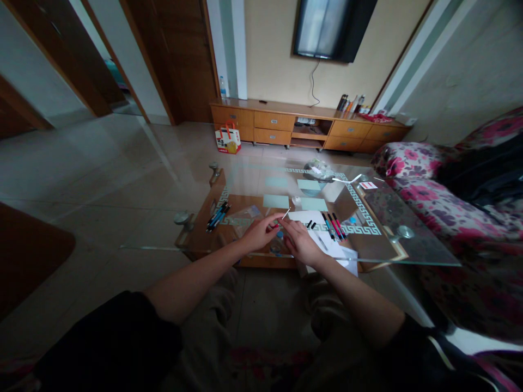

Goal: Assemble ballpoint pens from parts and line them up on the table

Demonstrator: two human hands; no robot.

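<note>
One thin pale stick [286,213] slants up and toward the far right from the pinched fingers of the left hand [261,234], above the near part of the glass tabletop [392,207]. A small red piece [276,225] shows beside those fingertips. The right hand [301,242] has its fingers stretched out to meet the left ones; whether they grip the stick or only touch it, I cannot tell.

Such a slim thing probably calls for a light, steady pinch close to where the fingers work, kept in line so that it does not bend or slip. Staying low over the tabletop seems wise, since a dropped piece could roll. The white paper [333,249] lies just to the right, with two short black pieces [311,224] near the right-hand pens [334,226]; the sleeves and wrists are best kept off these.
</note>
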